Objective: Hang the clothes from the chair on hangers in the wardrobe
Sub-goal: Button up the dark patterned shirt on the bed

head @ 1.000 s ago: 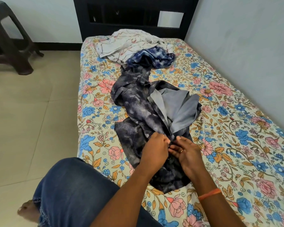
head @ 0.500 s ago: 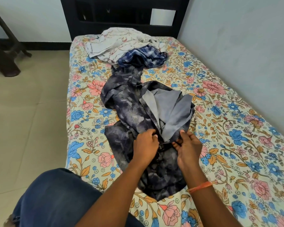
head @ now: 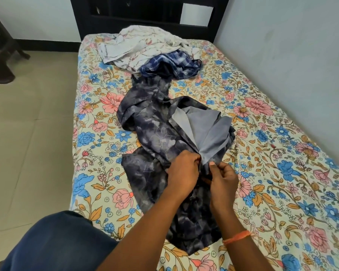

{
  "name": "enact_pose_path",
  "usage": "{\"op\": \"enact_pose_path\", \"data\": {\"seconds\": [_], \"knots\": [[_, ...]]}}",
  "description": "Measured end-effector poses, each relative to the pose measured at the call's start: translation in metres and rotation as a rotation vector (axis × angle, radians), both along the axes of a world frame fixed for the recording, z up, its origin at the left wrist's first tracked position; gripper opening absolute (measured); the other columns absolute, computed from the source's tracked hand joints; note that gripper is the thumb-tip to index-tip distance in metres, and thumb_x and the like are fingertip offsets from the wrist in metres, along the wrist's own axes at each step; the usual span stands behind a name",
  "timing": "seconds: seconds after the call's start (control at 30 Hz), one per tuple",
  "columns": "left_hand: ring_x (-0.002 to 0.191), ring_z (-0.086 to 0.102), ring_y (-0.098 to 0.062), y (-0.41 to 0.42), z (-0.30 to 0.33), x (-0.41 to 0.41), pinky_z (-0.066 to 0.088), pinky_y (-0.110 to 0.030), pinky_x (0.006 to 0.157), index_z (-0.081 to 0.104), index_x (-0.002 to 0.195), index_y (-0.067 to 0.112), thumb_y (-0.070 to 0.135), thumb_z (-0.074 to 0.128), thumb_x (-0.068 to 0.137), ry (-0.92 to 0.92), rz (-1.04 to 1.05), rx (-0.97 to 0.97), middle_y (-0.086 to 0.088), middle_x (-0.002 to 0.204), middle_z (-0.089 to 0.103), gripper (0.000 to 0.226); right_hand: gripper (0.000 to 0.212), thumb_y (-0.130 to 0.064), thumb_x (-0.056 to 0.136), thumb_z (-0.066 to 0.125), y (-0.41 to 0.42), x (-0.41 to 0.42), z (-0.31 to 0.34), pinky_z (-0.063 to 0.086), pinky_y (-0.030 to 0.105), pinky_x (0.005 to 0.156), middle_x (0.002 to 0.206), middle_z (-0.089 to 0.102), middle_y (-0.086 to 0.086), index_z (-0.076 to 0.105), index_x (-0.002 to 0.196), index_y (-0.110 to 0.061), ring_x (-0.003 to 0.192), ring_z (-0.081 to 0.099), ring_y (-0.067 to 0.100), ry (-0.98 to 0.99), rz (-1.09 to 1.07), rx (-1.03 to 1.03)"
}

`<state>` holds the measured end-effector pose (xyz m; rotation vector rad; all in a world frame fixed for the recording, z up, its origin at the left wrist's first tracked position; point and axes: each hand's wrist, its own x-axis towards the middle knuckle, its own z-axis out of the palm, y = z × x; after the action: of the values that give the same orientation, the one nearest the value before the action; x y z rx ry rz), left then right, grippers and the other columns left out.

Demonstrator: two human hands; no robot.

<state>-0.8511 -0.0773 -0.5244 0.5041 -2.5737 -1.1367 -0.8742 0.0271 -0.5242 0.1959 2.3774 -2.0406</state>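
A dark navy patterned shirt [head: 155,133] lies stretched along the bed, its front open so the plain grey inside [head: 202,130] shows. My left hand [head: 182,173] pinches the left front edge of the shirt near its middle. My right hand [head: 222,180] pinches the facing right edge just beside it. The two hands almost touch. A blue checked garment [head: 174,64] lies crumpled beyond the shirt's far end, and a pale printed garment [head: 137,45] is heaped behind that, near the headboard.
The bed carries a floral sheet [head: 282,153] and runs along a pale wall on the right. A dark headboard [head: 145,14] stands at the far end. A dark plastic chair [head: 0,55] stands on the tiled floor at far left. My knee in jeans [head: 57,241] is low left.
Both hands have moved a little up the shirt's front opening and stay pinched on its two edges. The camera has shifted slightly rightward and closer.
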Motion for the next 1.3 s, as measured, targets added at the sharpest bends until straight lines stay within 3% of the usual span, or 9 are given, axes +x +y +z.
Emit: {"op": "enact_pose_path", "data": {"seconds": [0.13,0.27,0.4,0.47,0.7,0.87,1.07,1.17,1.3], "knots": [[0.087,0.059,-0.030,-0.007,-0.003,-0.011,0.048,-0.041,0.068,0.059,0.097,0.014,0.009,0.042,0.096,-0.078,0.027,-0.048,-0.007,0.101,0.053,0.017,0.007,-0.018,0.097,0.058,0.002,-0.005,-0.007,0.060,0.046,0.069,0.094,0.069,0.014,0.061,0.092,-0.014,0.083,0.068,0.028,-0.124,-0.097,-0.179],[0.084,0.062,-0.028,-0.014,-0.011,-0.019,0.047,-0.038,0.064,0.059,0.090,0.016,0.022,0.048,0.100,-0.072,0.113,0.059,-0.007,0.094,0.065,0.016,0.009,-0.015,0.098,0.057,0.002,-0.005,-0.011,0.056,0.033,0.059,0.092,0.068,0.014,0.060,0.100,-0.007,0.078,0.067,0.025,-0.179,-0.148,-0.263],[0.048,0.057,-0.006,-0.016,-0.008,-0.024,0.048,-0.028,0.050,0.069,0.086,0.016,0.021,0.060,0.095,0.059,0.074,0.410,0.006,0.066,0.063,0.014,0.010,-0.019,0.095,0.063,-0.002,-0.004,-0.017,0.059,0.041,0.068,0.097,0.069,0.019,0.062,0.095,-0.009,0.081,0.068,0.031,-0.148,-0.155,-0.207],[0.038,0.052,-0.006,-0.018,-0.006,-0.025,0.043,-0.022,0.043,0.068,0.088,0.011,0.020,0.064,0.094,0.062,0.086,0.600,0.004,0.066,0.062,0.011,0.009,-0.018,0.094,0.064,-0.004,-0.004,-0.017,0.060,0.042,0.069,0.096,0.069,0.021,0.062,0.093,-0.009,0.081,0.069,0.032,-0.143,-0.153,-0.207],[0.057,0.069,-0.017,-0.029,0.014,-0.012,0.046,-0.019,0.043,0.071,0.086,0.012,0.012,0.068,0.091,0.120,0.172,1.027,-0.005,0.078,0.074,0.006,0.009,-0.014,0.098,0.059,0.008,-0.007,0.007,0.061,0.033,0.059,0.084,0.065,0.012,0.059,0.098,-0.005,0.058,0.068,0.012,-0.167,-0.177,-0.354],[0.065,0.072,-0.014,-0.026,0.041,0.009,0.054,-0.023,0.056,0.075,0.080,0.015,0.018,0.075,0.084,0.281,0.224,0.736,0.000,0.072,0.074,0.005,0.009,-0.013,0.093,0.067,0.014,-0.007,0.042,0.058,0.026,0.054,0.079,0.068,0.008,0.063,0.089,-0.006,0.056,0.064,0.008,0.076,-0.143,-0.231],[0.065,0.066,-0.002,-0.003,0.041,0.039,0.057,-0.028,0.064,0.075,0.079,0.021,0.021,0.073,0.083,0.320,0.118,0.326,0.012,0.072,0.071,0.004,0.013,-0.006,0.085,0.074,0.003,0.029,0.053,0.040,0.004,0.061,0.075,0.063,-0.009,0.066,0.079,-0.014,0.069,0.059,-0.004,0.582,0.146,0.294],[0.060,0.061,-0.006,0.007,0.037,0.056,0.051,-0.031,0.057,0.071,0.077,0.021,0.024,0.065,0.090,0.323,0.057,0.269,0.009,0.068,0.067,0.014,0.005,-0.006,0.085,0.072,0.007,0.041,0.039,0.045,0.012,0.063,0.078,0.063,-0.005,0.069,0.085,-0.010,0.072,0.059,0.002,0.681,0.179,0.355],[0.069,0.066,-0.007,0.008,0.035,0.069,0.054,-0.034,0.066,0.074,0.084,0.022,0.026,0.062,0.092,0.275,0.038,0.314,0.011,0.075,0.070,0.015,0.006,-0.008,0.088,0.071,0.011,0.051,0.029,0.049,0.019,0.069,0.085,0.069,-0.002,0.072,0.094,-0.008,0.079,0.063,0.006,0.605,0.186,0.332]]}}
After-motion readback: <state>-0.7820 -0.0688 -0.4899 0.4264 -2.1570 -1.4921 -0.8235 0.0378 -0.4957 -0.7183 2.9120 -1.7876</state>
